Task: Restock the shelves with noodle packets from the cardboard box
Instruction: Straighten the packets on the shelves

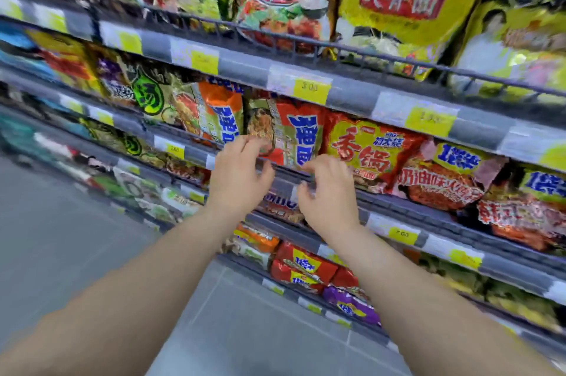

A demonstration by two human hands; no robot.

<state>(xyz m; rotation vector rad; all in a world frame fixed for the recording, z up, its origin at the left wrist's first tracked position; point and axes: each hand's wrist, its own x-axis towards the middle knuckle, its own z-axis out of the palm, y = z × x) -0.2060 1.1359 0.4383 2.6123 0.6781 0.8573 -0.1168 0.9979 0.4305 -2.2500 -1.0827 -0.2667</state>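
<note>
Both grips are empty, fingers loosely spread: left hand (237, 173) and right hand (326, 191) at the grey metal shelf rail (398, 207). The orange-red noodle packet (294, 133) stands just behind them; pale grey floor (76, 237) lies below
</note>
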